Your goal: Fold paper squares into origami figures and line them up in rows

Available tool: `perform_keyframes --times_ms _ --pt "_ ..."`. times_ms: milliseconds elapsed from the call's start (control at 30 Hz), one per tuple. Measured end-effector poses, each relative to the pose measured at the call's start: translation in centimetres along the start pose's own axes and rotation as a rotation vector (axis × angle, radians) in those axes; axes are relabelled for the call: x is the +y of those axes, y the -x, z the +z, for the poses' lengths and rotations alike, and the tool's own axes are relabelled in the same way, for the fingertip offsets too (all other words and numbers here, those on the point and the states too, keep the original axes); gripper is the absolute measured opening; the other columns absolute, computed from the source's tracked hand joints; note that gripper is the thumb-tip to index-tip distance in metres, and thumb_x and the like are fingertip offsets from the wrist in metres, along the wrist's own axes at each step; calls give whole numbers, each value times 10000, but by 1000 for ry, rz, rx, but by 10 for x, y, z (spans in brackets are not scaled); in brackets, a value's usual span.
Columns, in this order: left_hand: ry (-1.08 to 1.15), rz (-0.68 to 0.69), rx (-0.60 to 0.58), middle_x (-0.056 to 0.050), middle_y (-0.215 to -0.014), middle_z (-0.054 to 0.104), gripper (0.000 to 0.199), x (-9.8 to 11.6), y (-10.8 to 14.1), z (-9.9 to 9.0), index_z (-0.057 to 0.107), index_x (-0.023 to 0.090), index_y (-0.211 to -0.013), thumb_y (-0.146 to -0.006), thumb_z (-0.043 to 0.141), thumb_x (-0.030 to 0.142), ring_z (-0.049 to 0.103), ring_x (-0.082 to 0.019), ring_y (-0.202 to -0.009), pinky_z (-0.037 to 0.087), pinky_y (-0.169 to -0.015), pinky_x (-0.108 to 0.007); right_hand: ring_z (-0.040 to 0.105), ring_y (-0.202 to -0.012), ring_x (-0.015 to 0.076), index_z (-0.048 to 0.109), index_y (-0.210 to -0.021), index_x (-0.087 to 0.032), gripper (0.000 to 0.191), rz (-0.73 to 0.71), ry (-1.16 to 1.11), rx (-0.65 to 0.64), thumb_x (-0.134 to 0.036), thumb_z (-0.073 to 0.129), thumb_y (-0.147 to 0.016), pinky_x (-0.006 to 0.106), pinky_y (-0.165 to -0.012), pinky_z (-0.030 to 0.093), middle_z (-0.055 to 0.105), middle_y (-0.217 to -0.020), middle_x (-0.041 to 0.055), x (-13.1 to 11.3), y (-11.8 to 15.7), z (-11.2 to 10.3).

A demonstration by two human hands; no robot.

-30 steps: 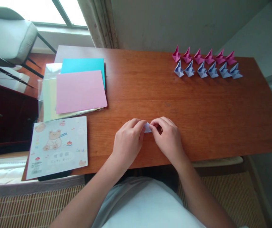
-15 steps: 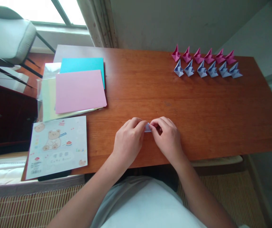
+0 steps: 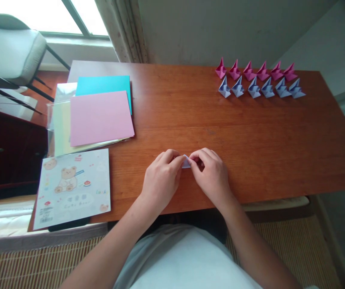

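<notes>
A small piece of folded pale lilac paper (image 3: pixel 186 162) is pinched between my two hands, close to the front edge of the table. My left hand (image 3: pixel 162 176) grips its left side with thumb and fingertips. On its right side, the thumb and index finger of my right hand (image 3: pixel 210 170) are closed on the paper. Only the middle of the paper shows, with a pointed top; the rest is hidden behind my fingers.
Origami figures stand in two rows at the back right, pink ones (image 3: pixel 262 72) behind pale blue ones (image 3: pixel 254 89). On the left lie pink paper (image 3: pixel 102 118), turquoise paper (image 3: pixel 103 84) and a bear-printed sheet (image 3: pixel 76 188). A chair (image 3: pixel 13 48) stands beyond the wooden table (image 3: pixel 172 108).
My hands hold nearly the same pose on the folded paper. The paper's tip shows slightly more between my fingers, and the camera view has shifted a little.
</notes>
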State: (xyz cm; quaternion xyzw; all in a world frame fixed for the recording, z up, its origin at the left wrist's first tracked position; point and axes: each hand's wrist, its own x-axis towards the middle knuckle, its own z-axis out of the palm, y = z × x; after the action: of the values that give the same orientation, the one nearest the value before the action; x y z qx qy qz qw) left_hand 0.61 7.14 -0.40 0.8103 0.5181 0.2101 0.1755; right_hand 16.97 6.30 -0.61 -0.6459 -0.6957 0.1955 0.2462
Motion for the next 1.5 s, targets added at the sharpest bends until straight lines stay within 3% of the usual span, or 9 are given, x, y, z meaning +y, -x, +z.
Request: perform_keyframes --times_ms 367,500,667,800,1100,1500 --pt "30 11 11 -54 -1025 702 203 -2 -1 0 726 211 -1057 -985 539 177 659 -189 -920 539 -804 -300 589 -824 207 600 -815 -234 126 -6 -5 -21 -183 612 -929 324 -768 446 666 -852 31 1 -3 -1" --pt "-31 21 -9 -54 -1031 704 191 1 -1 -2 727 205 -1049 -978 553 169 656 -196 -920 543 -806 -305 600 -846 203 631 -847 -216 104 -67 -5 -7 -207 614 -949 329 -797 462 670 -867 31 7 -1 0" --pt "-79 40 -41 -52 -1041 699 186 3 -2 -4 719 201 -1061 -978 557 164 653 -201 -932 545 -801 -306 593 -937 222 689 -1123 -193 201 -238 99 65 -180 525 -1008 360 -864 489 699 -997 72 11 21 -4" --pt "-88 44 -53 -52 -1044 696 181 4 -3 -6 719 196 -1048 -981 553 168 653 -207 -934 546 -791 -310 565 -1089 265 657 -1263 -153 304 -333 213 40 -139 549 -979 406 -920 484 682 -1222 115 4 42 -8" --pt "-104 48 -53 -50 -1030 690 180 5 -2 -7 707 198 -1070 -982 553 164 648 -201 -937 540 -780 -302 540 -1173 289 624 -1336 -134 374 -238 450 21 -169 560 -969 463 -978 428 671 -1291 124 -17 56 -3" --pt "-111 70 -46 -51 -1051 698 191 2 -1 -5 703 197 -1092 -981 551 163 648 -203 -943 545 -795 -303 532 -1194 313 616 -1340 -139 386 -135 472 46 -241 571 -970 493 -996 417 655 -1291 130 -5 61 -11"
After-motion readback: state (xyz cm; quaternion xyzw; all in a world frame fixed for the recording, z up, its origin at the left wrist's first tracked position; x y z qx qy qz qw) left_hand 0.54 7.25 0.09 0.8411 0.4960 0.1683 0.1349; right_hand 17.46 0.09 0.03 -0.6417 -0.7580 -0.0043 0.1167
